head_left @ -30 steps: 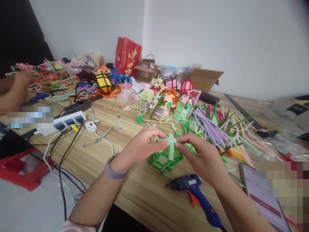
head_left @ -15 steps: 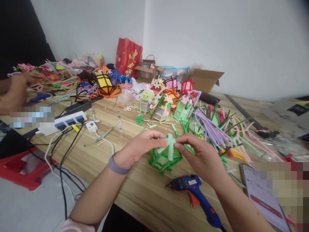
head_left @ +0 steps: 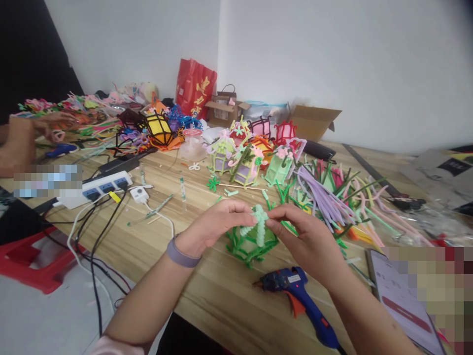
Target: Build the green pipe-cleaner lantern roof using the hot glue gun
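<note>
Between my two hands is a pale green twisted pipe-cleaner piece (head_left: 260, 231), with several arms hanging down from its middle. My left hand (head_left: 225, 219) pinches it from the left with thumb and fingers. From the right, my right hand (head_left: 299, 231) pinches its edge between thumb and forefinger. Just below and behind it stands a green pipe-cleaner lantern (head_left: 249, 249) on the wooden table, partly covered by the piece and my hands; I cannot tell if they touch. A blue hot glue gun (head_left: 295, 283) with an orange trigger lies in front of my right hand.
Finished lanterns (head_left: 247, 167) stand at the middle back. Purple pipe cleaners (head_left: 325, 195) lie to the right, near a phone (head_left: 401, 301). A power strip (head_left: 107, 186) with trailing cables is at left. Another person's hand (head_left: 55, 125) works at far left beside a blue glue gun (head_left: 61, 150).
My hands hold nearly the same pose on the pale green piece. The view has shifted very slightly. At far left the other person's hand has moved a little lower.
</note>
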`<action>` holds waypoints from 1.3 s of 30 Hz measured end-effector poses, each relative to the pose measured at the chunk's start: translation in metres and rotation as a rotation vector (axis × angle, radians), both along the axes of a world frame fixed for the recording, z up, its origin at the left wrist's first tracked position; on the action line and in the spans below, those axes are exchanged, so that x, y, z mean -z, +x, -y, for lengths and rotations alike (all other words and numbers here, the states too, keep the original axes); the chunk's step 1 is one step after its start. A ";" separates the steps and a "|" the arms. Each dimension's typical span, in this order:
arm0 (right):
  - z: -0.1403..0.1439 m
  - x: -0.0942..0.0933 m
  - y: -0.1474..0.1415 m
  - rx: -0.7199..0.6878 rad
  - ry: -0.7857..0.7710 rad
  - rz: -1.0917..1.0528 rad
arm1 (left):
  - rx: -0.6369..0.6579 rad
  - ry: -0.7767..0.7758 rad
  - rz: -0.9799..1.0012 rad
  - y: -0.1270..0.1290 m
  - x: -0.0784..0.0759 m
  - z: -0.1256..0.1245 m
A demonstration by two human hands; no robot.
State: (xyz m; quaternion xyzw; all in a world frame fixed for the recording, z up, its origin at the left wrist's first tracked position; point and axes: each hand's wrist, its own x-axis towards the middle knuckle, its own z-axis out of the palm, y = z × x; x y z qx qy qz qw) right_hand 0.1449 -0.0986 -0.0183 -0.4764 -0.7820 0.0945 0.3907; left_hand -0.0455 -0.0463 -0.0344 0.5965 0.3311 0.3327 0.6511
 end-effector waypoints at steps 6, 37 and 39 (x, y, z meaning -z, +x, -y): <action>0.000 0.001 0.000 -0.002 0.009 -0.005 | -0.004 -0.011 -0.008 -0.001 -0.002 -0.001; 0.002 -0.002 0.000 -0.015 -0.012 0.011 | 0.104 0.071 -0.030 -0.010 -0.006 -0.007; 0.002 -0.002 -0.001 -0.010 -0.015 0.014 | 0.091 0.043 -0.024 -0.009 -0.006 -0.006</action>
